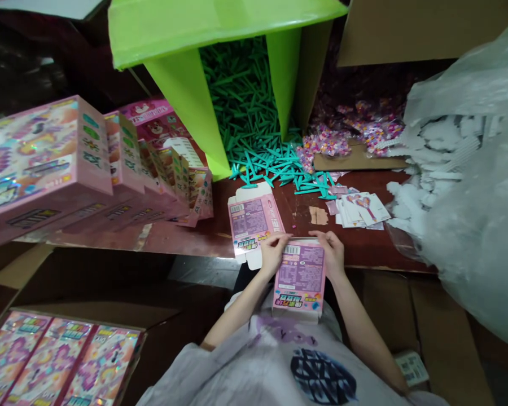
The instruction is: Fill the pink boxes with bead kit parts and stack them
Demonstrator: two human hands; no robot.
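Observation:
A pink and purple printed carton [301, 276] stands against my body, its back panel with a barcode facing up. My left hand [274, 252] pinches the carton's far left corner. At the far right corner, my right hand [332, 254] holds the carton's side, thumb and fingers bent around the edge. The far end of the carton is partly hidden, so I cannot tell whether its flap is closed. Beside my left hand lies a second, flat carton [254, 221] with white flaps spread, resting on the red-brown table [296, 197].
A lime-green box [182, 96] spills teal pen-like sticks [275, 163]. To its right are bags of colourful beads [330, 141], printed cards [362, 208] and a plastic sack of white pieces [444, 152]. Finished-looking pink boxes [29, 152] stand left; more boxes [63, 361] fill a cardboard case below.

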